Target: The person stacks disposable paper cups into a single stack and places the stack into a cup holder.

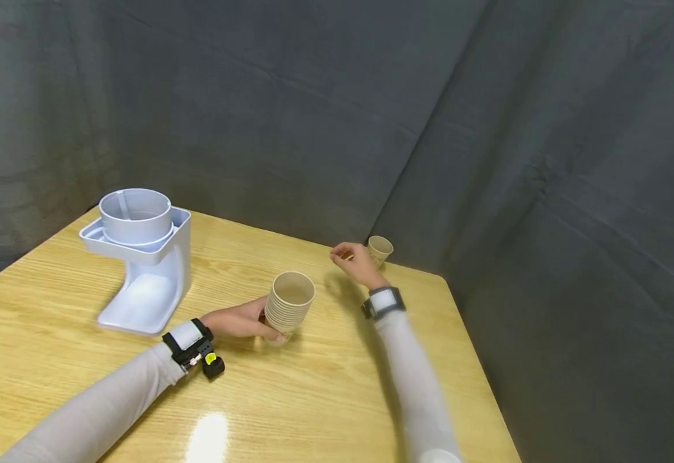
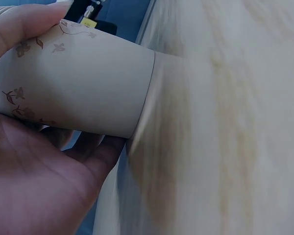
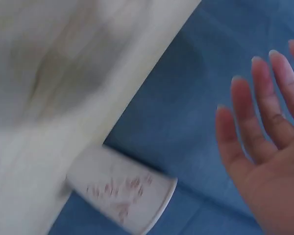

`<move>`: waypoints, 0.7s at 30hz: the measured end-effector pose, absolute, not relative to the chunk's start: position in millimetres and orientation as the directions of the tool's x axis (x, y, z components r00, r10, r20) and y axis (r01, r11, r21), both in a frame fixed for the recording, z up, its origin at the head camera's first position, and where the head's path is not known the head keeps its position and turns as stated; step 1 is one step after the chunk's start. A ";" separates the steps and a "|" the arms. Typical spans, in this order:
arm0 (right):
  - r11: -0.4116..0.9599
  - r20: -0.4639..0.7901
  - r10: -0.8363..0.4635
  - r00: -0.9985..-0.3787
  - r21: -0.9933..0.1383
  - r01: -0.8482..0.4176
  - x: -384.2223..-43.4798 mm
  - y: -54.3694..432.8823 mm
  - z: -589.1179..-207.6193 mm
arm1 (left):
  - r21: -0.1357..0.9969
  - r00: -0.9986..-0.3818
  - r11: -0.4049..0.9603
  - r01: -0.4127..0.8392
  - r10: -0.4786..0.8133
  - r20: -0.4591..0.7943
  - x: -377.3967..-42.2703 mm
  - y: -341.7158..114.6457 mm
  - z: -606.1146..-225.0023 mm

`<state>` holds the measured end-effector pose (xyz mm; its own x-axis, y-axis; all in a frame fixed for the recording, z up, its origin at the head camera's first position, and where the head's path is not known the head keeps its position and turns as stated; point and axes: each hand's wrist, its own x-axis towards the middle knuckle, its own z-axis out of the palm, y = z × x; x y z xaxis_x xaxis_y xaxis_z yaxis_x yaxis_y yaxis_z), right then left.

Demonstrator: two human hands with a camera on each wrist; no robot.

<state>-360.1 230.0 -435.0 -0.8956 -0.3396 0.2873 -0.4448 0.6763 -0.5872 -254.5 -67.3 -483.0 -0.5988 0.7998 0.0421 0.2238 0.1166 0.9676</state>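
A stack of nested paper cups is gripped in my left hand, mouths up, just over the table. The left wrist view shows the lowest cup with small printed flowers, my thumb on one side and fingers on the other. Toward the far right corner my right hand is in the air, holding nothing. Its fingers are spread and gently bent in the right wrist view. Close by it a single paper cup stands upright on the table, partly hidden by that hand in the head view.
On the left of the wooden table stands a white plastic stand with a round open container on top. Dark cloth hangs behind the table and along its right side.
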 end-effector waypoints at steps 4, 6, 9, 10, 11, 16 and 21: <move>0.729 0.264 -0.283 -0.922 -0.566 -0.386 -372.2 247.9 -431.6 | 0.969 -0.597 0.114 0.220 0.802 0.041 -251.5 -66.6 -482.7; 0.764 0.268 -0.245 -0.932 -0.539 -0.356 -376.9 255.9 -427.2 | 0.969 -0.599 0.117 0.219 0.800 0.038 -250.6 -66.5 -482.0; 0.832 0.298 -0.165 -0.940 -0.470 -0.295 -383.8 266.4 -422.8 | 0.969 -0.597 0.114 0.218 0.801 0.040 -250.1 -66.3 -481.2; 0.847 0.306 -0.137 -0.942 -0.457 -0.271 -385.9 269.4 -421.9 | 0.968 -0.596 0.113 0.222 0.802 0.042 -250.0 -66.5 -481.2; 0.864 0.308 -0.110 -0.945 -0.441 -0.244 -387.9 272.2 -421.1 | 0.968 -0.595 0.115 0.224 0.803 0.042 -249.6 -66.8 -480.9; 0.891 0.283 -0.025 -0.959 -0.429 -0.150 -397.6 285.9 -422.3 | 0.967 -0.597 0.118 0.223 0.801 0.040 -248.5 -68.3 -481.2; 0.910 0.258 0.010 -0.966 -0.403 -0.098 -404.4 297.5 -429.3 | 0.967 -0.596 0.120 0.226 0.802 0.040 -246.4 -67.9 -481.3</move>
